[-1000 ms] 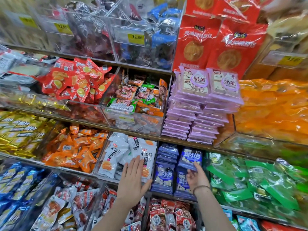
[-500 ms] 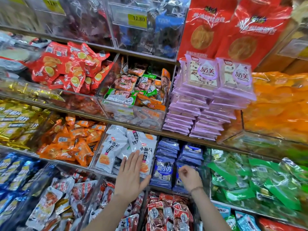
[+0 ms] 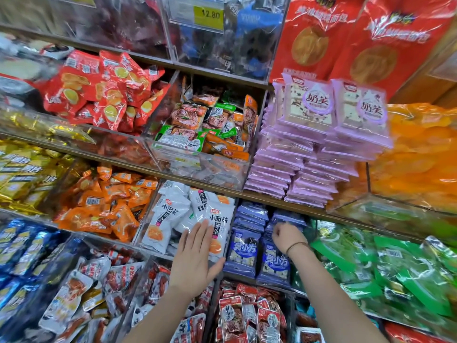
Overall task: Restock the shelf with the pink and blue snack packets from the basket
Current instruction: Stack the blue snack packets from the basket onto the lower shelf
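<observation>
Two blue stacks (image 3: 247, 246), two pink stacks (image 3: 309, 137). Left hand (image 3: 195, 258) lay flat on white packets (image 3: 170, 214), fingers together. Right hand (image 3: 286, 237), earlier open, was curled at blue stack; grip unclear.

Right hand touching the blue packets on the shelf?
Touching. The head view shows the right hand with fingers curled onto the top of the blue packets, no gap between them.

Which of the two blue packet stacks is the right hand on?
The right stack, next to the green packets; the right hand is on it.
</observation>
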The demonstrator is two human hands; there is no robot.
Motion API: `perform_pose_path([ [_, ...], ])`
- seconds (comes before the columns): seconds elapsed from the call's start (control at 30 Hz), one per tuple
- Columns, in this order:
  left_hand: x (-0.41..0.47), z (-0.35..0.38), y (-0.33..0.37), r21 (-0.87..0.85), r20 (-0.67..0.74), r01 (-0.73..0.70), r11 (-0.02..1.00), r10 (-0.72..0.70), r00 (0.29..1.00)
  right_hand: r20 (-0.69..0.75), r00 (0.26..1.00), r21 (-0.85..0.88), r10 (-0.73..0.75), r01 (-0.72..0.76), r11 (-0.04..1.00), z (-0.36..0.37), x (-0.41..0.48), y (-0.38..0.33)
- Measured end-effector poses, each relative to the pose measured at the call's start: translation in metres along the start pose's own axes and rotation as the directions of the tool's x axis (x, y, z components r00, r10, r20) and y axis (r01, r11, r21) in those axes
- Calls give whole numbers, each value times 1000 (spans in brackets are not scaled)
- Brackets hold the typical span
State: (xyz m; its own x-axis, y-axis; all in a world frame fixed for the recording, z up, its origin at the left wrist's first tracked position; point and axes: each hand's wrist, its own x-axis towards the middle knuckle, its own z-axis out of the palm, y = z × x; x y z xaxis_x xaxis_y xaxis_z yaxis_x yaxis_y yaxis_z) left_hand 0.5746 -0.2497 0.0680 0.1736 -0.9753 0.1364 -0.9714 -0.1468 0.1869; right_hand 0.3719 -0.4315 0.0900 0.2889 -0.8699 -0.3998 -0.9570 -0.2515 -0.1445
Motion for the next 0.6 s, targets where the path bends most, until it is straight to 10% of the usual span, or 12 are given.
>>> perform_pose_path([
  [0.33, 0, 4, 0, -3, -28, -10, 1000, 10, 1000, 131, 952, 111, -278, 264, 958, 41, 7, -34],
  [0.6, 2, 4, -1, 50, -37, -32, 998, 34, 999, 138, 978, 186, -154, 127, 974, 33, 39, -55],
])
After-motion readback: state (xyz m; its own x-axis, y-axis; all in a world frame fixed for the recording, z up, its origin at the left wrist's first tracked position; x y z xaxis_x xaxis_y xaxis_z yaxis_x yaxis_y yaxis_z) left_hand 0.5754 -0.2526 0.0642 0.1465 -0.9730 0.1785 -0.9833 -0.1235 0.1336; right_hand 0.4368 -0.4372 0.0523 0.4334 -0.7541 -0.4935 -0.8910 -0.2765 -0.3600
